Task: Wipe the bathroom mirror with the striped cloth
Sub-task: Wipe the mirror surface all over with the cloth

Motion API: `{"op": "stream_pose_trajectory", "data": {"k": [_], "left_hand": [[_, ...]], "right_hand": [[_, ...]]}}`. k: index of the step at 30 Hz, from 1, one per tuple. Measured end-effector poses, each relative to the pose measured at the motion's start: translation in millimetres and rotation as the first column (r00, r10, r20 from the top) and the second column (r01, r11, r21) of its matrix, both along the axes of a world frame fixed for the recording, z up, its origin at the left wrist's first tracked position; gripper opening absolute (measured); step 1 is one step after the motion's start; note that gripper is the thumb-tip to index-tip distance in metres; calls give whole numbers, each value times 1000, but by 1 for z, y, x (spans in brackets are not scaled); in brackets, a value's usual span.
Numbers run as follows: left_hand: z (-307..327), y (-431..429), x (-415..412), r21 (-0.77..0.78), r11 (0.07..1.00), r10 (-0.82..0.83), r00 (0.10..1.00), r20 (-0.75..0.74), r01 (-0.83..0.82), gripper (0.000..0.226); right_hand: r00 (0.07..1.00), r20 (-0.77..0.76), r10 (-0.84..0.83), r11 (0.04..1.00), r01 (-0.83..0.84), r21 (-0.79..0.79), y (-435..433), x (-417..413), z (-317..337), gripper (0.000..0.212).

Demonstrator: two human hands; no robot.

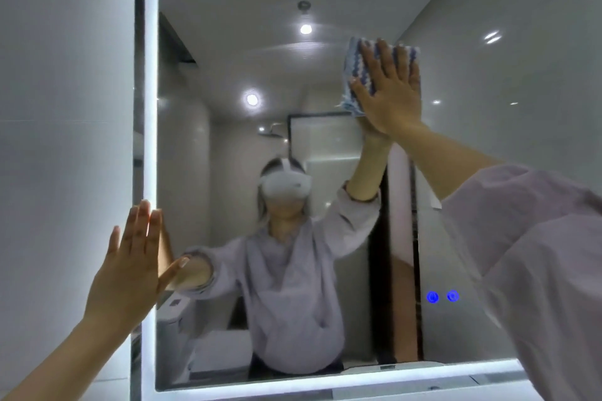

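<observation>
**One cloth, two flat hands on the mirror**

There is one mirror point(488, 172) in front of me and one striped cloth point(355, 58), blue and white, high up on the glass to the right of the middle. My right hand point(391, 91) lies flat over the cloth. The fingers point(386, 55) are straight and spread, pressing it against the glass rather than curling round it. Cloth shows above my fingertips, between the fingers, and below my thumb on the left side.

My left hand point(130, 264) is low on the left and holds nothing. Its fingers point(143, 221) are straight and close together, laid over the lit white frame point(150, 107). The thumb is stretched out to the right, and its tip meets its own reflection on the glass.

Two round blue lights point(432, 297) glow side by side in the lower right of the glass, well below the cloth. Two bright ceiling lamps point(306, 29) show in the reflection, one above the other. The reflection also shows a white headset point(286, 187) in the middle.

My pale lilac sleeve point(537, 254) fills the right of the view and covers the mirror's lower right corner. A plain grey wall point(65, 107) lies left of the frame.
</observation>
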State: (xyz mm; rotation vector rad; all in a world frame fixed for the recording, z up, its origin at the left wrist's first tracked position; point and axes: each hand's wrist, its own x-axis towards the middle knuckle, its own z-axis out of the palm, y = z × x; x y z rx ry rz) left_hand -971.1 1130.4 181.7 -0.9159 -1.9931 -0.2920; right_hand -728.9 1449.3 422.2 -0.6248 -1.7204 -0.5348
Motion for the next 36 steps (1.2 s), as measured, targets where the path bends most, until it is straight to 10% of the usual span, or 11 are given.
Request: {"op": "stream_pose_trajectory", "data": {"k": [10, 16, 24, 36], "left_hand": [[7, 18, 33, 218, 975, -61, 993, 105, 37, 83], [34, 86, 101, 78, 986, -131, 969, -211, 151, 98], [62, 182, 142, 266, 939, -224, 974, 0, 216, 103], [93, 196, 161, 161, 977, -156, 984, 91, 140, 112]], "right_hand": [[998, 4, 59, 997, -59, -50, 42, 48, -17, 67], [996, 50, 71, 997, -71, 8, 53, 64, -26, 66], [983, 170, 77, 997, -79, 4, 55, 75, -26, 70], [975, 153, 160, 982, -173, 74, 65, 70, -27, 71]]}}
